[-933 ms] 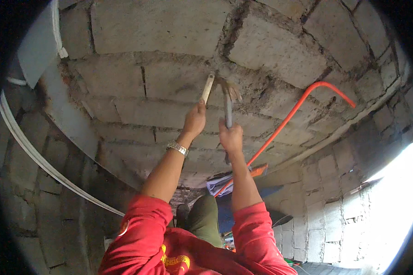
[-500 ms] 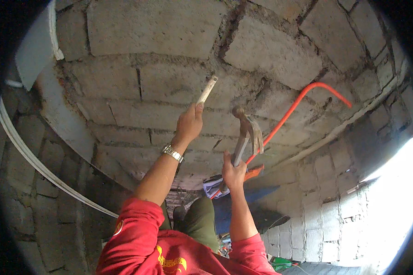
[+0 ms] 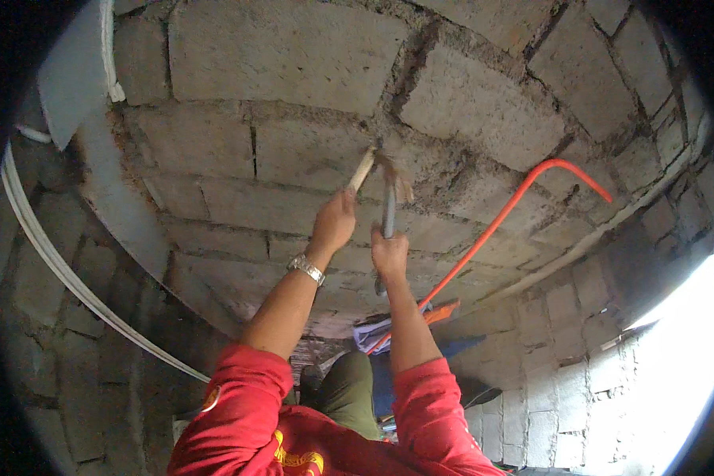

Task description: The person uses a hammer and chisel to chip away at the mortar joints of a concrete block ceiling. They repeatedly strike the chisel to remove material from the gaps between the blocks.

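My left hand [image 3: 334,222], below a metal-band wristwatch, is closed around a short pale rod [image 3: 362,170]; what it is made of I cannot tell. The rod slants up toward a rough concrete block wall [image 3: 293,59], its upper end by a mortar joint. In my right hand [image 3: 389,255] is a claw hammer [image 3: 389,210], gripped by its grey handle. Motion blurs the hammer head, which is right beside the rod's upper end; whether they touch I cannot tell.
A bent orange tube [image 3: 490,226] rises along the wall on the right. White cables [image 3: 63,274] curve down the left side. A purple-white item [image 3: 370,335] and an orange item [image 3: 442,312] lie beyond my right forearm. Bright light enters at the right.
My right hand has swung the hammer up and left, from apart to beside the rod's upper end. My left hand keeps its hold on the rod; the view has shifted slightly.
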